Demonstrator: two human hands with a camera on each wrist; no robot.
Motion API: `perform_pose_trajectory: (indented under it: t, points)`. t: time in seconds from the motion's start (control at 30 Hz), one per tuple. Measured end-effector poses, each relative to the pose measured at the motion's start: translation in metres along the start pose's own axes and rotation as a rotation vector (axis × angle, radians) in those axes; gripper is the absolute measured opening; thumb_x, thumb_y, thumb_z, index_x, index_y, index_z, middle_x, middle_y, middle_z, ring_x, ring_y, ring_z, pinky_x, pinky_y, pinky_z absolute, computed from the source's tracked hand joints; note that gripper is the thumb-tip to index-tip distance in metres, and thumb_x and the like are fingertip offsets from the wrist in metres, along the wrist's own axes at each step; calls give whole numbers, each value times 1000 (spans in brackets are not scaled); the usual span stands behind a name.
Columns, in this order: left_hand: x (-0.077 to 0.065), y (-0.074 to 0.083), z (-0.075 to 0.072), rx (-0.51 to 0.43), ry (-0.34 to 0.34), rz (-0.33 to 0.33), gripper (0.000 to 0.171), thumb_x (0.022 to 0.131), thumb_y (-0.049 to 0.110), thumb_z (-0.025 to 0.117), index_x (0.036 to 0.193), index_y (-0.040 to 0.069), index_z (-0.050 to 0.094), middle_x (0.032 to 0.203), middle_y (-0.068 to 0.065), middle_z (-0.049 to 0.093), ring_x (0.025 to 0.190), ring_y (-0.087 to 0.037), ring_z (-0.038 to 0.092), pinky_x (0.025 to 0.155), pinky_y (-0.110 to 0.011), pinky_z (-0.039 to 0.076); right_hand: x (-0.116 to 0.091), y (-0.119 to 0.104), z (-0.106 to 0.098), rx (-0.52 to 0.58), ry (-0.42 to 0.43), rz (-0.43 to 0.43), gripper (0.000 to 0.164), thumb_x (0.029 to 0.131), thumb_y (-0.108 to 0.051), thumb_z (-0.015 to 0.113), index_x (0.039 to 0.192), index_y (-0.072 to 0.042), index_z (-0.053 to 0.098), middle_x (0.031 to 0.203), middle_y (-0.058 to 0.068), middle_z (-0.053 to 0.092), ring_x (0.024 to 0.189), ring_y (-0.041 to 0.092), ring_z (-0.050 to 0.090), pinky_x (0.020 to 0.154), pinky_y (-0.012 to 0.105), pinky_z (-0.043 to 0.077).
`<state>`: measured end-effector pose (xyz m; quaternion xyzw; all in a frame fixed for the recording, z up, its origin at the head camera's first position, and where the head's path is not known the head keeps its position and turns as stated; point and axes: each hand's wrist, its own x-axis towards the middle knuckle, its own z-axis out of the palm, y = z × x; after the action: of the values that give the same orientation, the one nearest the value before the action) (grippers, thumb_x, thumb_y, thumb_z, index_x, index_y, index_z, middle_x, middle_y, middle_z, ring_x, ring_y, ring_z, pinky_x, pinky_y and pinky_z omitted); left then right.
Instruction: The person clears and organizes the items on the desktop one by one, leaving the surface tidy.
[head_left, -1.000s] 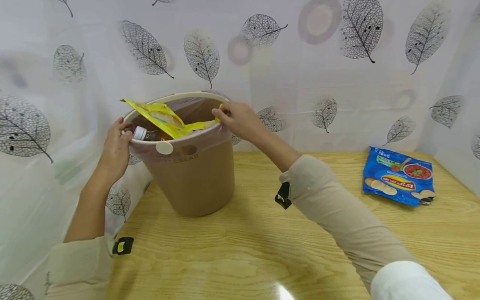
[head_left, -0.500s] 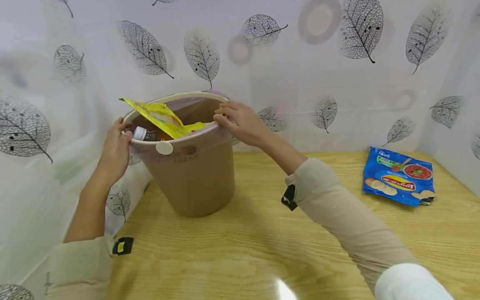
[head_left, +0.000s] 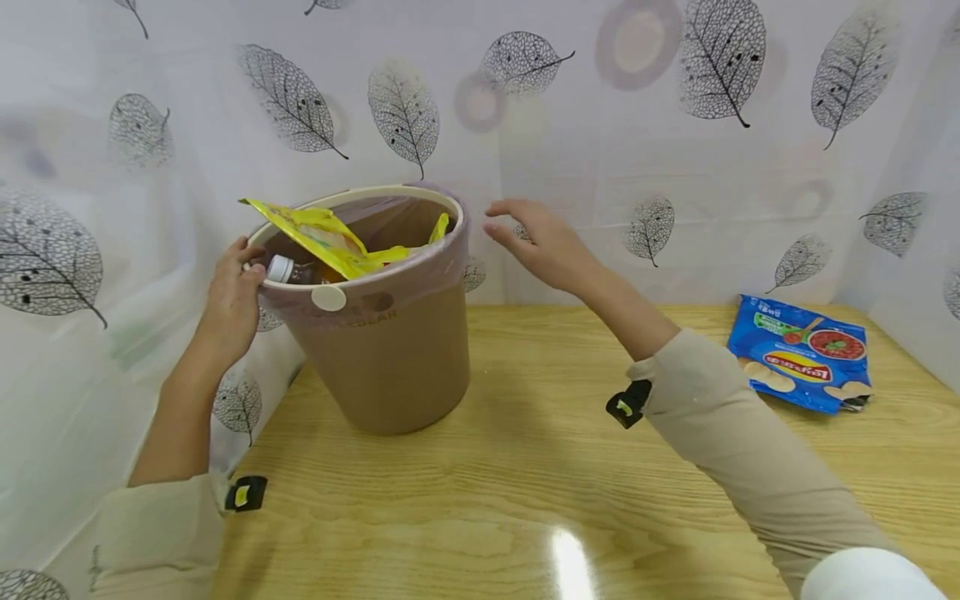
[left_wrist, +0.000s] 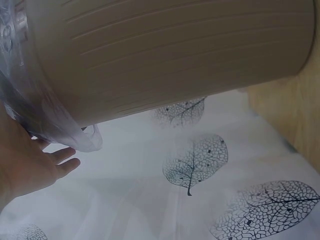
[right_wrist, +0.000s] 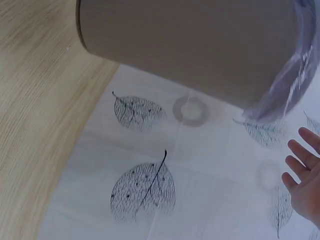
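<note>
A brown trash bin (head_left: 382,358) with a cream rim and a thin clear liner stands at the left, tilted slightly. My left hand (head_left: 231,300) grips its left rim, thumb at the rim and fingers along the outside, over the liner (left_wrist: 55,117). Inside the bin lie a yellow snack bag (head_left: 322,237), partly sticking out over the rim, and a bottle with a white cap (head_left: 281,268). My right hand (head_left: 543,246) is in the air just right of the bin, fingers loosely extended and holding nothing; the right wrist view shows its spread fingers apart from the liner.
A blue Lay's chip bag (head_left: 802,354) lies at the right of the wooden table (head_left: 465,500). A white plastic curtain (head_left: 570,150) printed with leaves hangs behind and along both sides, close to the bin.
My right hand has let go of the bin's right rim and moved right, away from it. The yellow bag's end shows again inside. My left hand has stayed on the rim.
</note>
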<state>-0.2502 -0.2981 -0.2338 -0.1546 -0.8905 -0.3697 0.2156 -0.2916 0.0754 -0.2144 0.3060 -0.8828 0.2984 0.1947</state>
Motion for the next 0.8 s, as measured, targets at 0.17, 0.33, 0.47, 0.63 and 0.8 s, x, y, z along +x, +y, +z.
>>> perform_pose_trajectory:
  t: [0.17,0.33,0.47,0.63,0.8]
  points:
    - [0,0,0,5,-2,-4,52,97,19,17,133,-17,25,147,-26,5,133,-43,0,103,-56,-4,-23,23,-23,44,36,76,47,97,-39,41,128,-5,51,133,11,46,127,24,33,104,40,23]
    - [1,0,0,1,-6,-16,52,97,19,17,134,-17,23,148,-26,4,133,-42,-1,103,-56,-3,-52,53,-48,45,63,158,50,97,-41,39,130,-5,49,134,15,44,128,30,32,101,49,24]
    - [1,0,0,-1,-17,-36,52,97,20,16,135,-16,21,149,-24,3,133,-41,-3,103,-56,-3,-80,75,-69,29,78,241,50,97,-41,39,131,-5,48,135,17,41,128,35,29,100,55,22]
    - [0,0,0,-3,-27,-54,53,97,20,16,136,-15,20,149,-23,1,133,-40,-5,103,-56,-5,-117,102,-94,-5,106,333,50,98,-37,38,132,-1,45,137,23,36,130,40,22,100,60,16]
    - [1,2,-1,0,-21,-45,54,97,21,16,136,-15,19,149,-23,2,133,-41,-4,103,-56,-5,-156,131,-116,-55,112,445,53,99,-36,33,134,3,39,139,29,29,128,48,19,96,66,14]
